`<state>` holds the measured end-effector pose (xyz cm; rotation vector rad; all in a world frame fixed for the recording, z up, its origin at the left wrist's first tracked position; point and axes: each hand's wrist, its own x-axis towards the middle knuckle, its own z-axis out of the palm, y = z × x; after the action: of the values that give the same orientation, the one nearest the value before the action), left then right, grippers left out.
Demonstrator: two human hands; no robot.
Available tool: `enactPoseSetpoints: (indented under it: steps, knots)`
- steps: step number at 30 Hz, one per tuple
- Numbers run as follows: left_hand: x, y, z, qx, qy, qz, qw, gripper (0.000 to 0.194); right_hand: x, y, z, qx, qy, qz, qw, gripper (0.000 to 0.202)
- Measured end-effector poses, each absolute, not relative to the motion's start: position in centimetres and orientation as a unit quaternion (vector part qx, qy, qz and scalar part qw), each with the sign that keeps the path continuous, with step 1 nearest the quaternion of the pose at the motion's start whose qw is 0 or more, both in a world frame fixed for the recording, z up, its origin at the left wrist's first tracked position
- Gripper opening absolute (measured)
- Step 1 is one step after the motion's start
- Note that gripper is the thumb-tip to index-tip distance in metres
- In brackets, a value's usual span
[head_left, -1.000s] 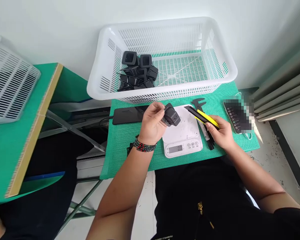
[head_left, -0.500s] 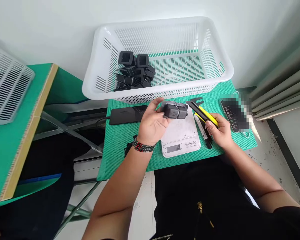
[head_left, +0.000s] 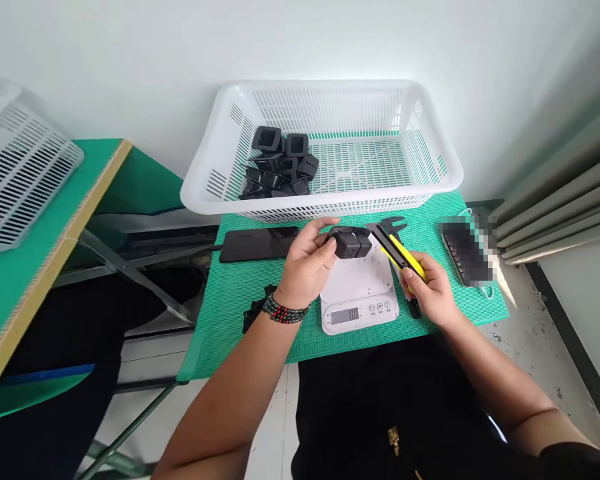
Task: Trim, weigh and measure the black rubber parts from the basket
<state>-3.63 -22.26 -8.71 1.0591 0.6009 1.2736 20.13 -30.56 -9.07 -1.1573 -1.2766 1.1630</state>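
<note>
My left hand (head_left: 307, 263) is closed around one end of a black molded part (head_left: 351, 243), held above the white digital scale (head_left: 357, 283). In my right hand (head_left: 430, 287) is a yellow and black utility knife (head_left: 400, 252), its blade end pointing up and left near the black part. The scale's display shows digits like 0.0, and small black scraps dot its plate. Behind the knife, a black caliper (head_left: 393, 225) lies on the green mat (head_left: 230, 293). The lower end of a black item shows below my right hand.
A white basket (head_left: 325, 200) with several black parts (head_left: 280, 170) stands at the back. A dark phone (head_left: 255, 245) lies left, another phone (head_left: 465, 253) right. Black scraps (head_left: 255, 310) sit by my left wrist. A second table (head_left: 100, 160) with a basket (head_left: 25, 167) is at far left.
The camera view has shifted, so the basket sits lower. The black part has turned in my left hand, thumb now on its near side. The knife points more steeply, closer to the part.
</note>
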Motion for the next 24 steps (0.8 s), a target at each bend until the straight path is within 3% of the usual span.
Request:
enactPoseSetpoints:
  steps: [11,17,24]
  knots:
    - [-3.7,-23.3,-8.1,0.591,0.253,0.541,0.542,0.023,20.4,-30.1,-7.5,-0.595,-0.559,0.323,0.479,0.034]
    - [-3.7,-23.5,-7.9,0.617,0.246,0.523,0.534,0.024,20.3,-30.8,-7.1,-0.535,-0.603,0.346,0.479,0.033]
    - [-4.0,-23.6,-7.4,0.609,0.254,0.540,0.523,0.025,22.3,-30.1,-8.0,-0.633,-0.566,0.278,0.449,0.036]
